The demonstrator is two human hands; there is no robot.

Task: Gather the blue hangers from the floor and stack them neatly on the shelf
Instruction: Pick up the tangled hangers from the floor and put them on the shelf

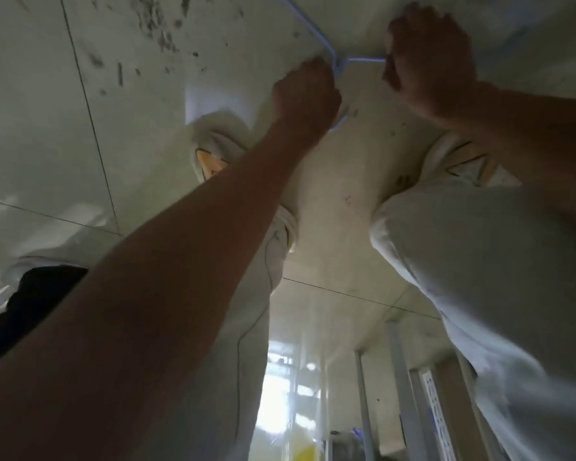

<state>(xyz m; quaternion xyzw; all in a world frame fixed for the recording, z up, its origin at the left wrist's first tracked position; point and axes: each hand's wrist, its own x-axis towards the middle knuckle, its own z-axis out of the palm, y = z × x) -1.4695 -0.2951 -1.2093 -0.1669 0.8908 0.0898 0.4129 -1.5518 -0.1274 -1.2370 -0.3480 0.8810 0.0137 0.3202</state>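
No readable text, labels, brands or numbers anywhere. Frame heavily motion-blurred. Orange and dark markings on shoes too smeared to read as a logo. Dark specks on floor tiles are dirt, not print.

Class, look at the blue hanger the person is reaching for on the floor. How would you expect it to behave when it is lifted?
The blue hanger looks thin, so it is probably light. Its bends seem to hold their shape, suggesting it is fairly stiff. The left hand is curled at its neck, which may let the long arm swing.
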